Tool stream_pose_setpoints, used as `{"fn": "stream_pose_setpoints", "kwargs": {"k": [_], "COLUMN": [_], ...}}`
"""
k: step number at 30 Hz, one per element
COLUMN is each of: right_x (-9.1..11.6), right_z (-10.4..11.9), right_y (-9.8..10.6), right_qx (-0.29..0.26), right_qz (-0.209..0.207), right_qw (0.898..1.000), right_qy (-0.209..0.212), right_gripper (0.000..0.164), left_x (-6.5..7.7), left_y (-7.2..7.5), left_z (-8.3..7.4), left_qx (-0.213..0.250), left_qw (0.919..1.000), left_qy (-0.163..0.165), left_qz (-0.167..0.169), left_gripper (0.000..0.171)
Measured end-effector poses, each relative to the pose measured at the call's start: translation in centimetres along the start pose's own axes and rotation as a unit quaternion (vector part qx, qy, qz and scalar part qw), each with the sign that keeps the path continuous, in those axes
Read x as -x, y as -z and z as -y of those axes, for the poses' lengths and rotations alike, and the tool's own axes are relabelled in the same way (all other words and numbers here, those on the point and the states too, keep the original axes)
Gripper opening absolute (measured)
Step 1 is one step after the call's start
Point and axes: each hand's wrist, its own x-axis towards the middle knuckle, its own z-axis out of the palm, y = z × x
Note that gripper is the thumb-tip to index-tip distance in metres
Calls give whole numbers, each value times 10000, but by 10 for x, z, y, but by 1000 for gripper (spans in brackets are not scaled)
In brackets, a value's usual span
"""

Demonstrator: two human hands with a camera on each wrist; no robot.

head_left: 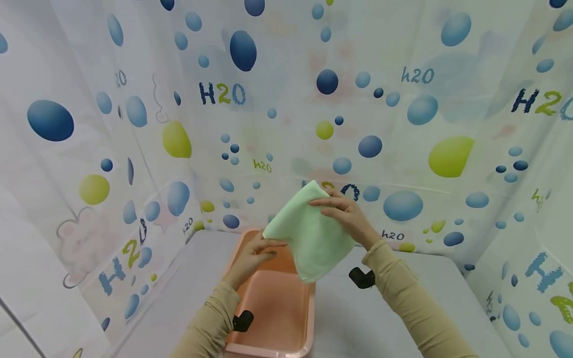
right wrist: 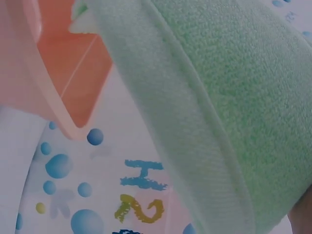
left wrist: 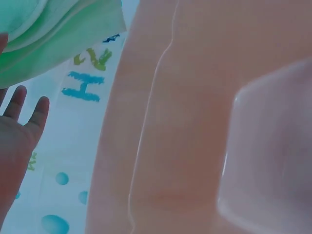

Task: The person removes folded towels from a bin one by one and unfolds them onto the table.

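A light green terry towel hangs in the air over the right side of a peach plastic basin. My right hand grips its upper right edge, fingers across the front, with the thumb hidden behind the cloth. At the towel's left corner, my left hand holds the edge; its exact grip is partly hidden. In the left wrist view, two fingers of the left hand stretch out below the towel's folds. The right wrist view shows the towel's hemmed border close up.
The basin stands on a white table. Behind and at both sides hangs a white curtain printed with blue and green dots and H2O lettering. A black wrist device sits by the right sleeve, another by the left.
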Motion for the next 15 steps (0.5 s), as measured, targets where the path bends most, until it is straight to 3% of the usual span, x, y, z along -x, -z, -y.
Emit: {"fn": "stream_pose_setpoints", "kwargs": {"k": [6,15], "right_x": [4,17], "right_z": [-1,-10], "right_y": [7,17], "right_qx": [-113,305], "right_qz": [-123,-168], "right_qw": [9998,9992], "right_qy": [143,-195], "right_gripper": [28,34], "left_x": [-3,-9], "left_y": [-10,-19], "left_z": [0,-3], "left_qx": [786,1192], "left_qw": [9951,9927], "left_qy": [381,123], "left_qz": [465,150], "left_gripper": [55,54]}}
